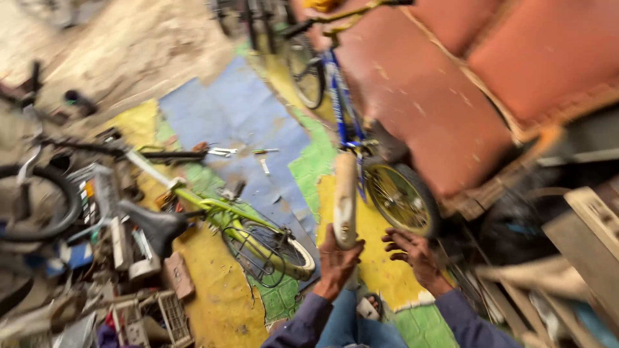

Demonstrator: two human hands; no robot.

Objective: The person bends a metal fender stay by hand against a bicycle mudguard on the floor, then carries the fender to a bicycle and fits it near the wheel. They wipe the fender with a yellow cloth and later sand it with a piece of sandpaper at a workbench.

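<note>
We see the left hand [336, 261] wrapped tight around the lower end of a pale wooden handle [345, 196], which stands upright just left of the blue bicycle's [342, 96] yellow-rimmed wheel [401, 196]. The right hand [412, 252] hovers just right of the handle, fingers [394, 240] spread loosely, holding nothing. A green bicycle [225, 216] lies farther left.

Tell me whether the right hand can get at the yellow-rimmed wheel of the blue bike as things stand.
Probably yes. The right hand is open and empty, just below the wheel of the blue bike, with nothing between them. The left hand grips a pale stick off to the side.
</note>
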